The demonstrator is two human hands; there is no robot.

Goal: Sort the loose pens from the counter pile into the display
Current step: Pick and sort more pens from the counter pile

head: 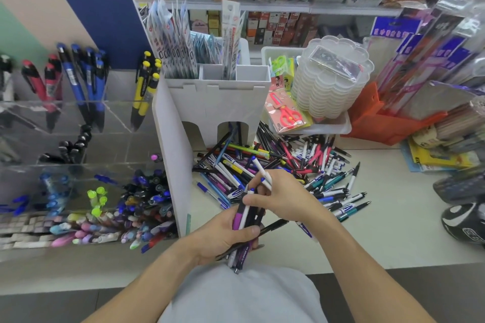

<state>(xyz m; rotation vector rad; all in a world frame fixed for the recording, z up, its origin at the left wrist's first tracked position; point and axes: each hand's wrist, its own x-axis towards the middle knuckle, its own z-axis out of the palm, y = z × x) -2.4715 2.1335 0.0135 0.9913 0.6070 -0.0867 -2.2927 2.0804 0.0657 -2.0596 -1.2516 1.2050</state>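
A pile of loose pens (294, 165) in white, blue, red, teal and black lies on the white counter (393, 231), in front of a white cardboard stand (217, 102). My left hand (223, 236) grips a bundle of several pens (246, 220), purple, white and black, held upright near the counter's front edge. My right hand (283, 196) pinches a white pen with a blue tip (262, 173) just above that bundle. The clear acrylic display (78, 165) at the left holds sorted pens in compartments.
A stack of clear flower-shaped trays (333, 81) and packaged scissors (286, 113) sit behind the pile. An orange holder (380, 118) with packaged items stands at the right, with dark objects (464, 217) at the right edge. Shelves of boxed goods run along the back.
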